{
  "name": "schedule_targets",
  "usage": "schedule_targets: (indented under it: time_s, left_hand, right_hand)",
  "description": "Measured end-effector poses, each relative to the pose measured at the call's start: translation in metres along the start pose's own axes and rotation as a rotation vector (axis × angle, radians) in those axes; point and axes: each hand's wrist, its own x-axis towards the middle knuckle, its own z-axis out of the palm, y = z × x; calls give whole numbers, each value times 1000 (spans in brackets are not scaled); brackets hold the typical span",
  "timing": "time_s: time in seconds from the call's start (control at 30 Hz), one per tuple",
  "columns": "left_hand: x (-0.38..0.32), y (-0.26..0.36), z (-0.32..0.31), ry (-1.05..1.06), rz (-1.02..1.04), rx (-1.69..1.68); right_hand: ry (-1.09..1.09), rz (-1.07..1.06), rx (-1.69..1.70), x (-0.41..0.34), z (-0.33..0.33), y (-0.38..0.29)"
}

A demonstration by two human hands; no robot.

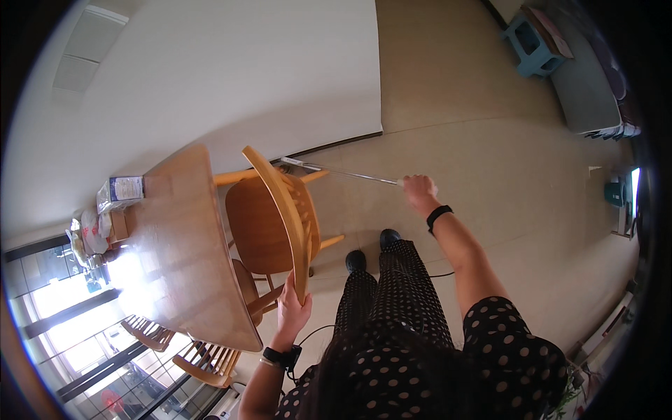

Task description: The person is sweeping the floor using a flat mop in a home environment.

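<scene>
My left hand (293, 310) grips one end of the curved top rail of a wooden chair (254, 223). The chair stands beside a wooden table (181, 252), with its spindle back towards me and its brown seat between the back and the tabletop. In my right hand (419, 191) is the end of a long-handled tool (362, 177) with a thin, shiny metal shaft. Its pale, flat head reaches the foot of the white wall, behind one of the chair's legs. The exact kind of tool cannot be told.
The white wall (273, 68) ends at a corner ahead. Another chair (247, 286) is partly under the table, and slatted chairs (207, 365) stand beyond. A box (126, 188) and bags (93, 231) crowd the table's far end. A blue plastic stool (530, 44) stands far right.
</scene>
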Motion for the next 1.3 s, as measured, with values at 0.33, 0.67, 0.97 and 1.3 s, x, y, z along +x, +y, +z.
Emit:
schedule_targets:
  time_s: [0.33, 0.67, 0.97, 1.3]
  left_hand:
    - [0, -3, 1, -15, -9, -12]
    - [2, 1, 2, 3, 8, -4]
    - [2, 4, 1, -1, -4, 32]
    - [0, -6, 3, -52, -67, -37]
  right_hand:
    - [139, 93, -155, -64, -1, 127]
    - [84, 89, 108, -92, 37, 82]
    - [-49, 133, 158, -20, 8, 5]
    - [20, 239, 40, -63, 13, 118]
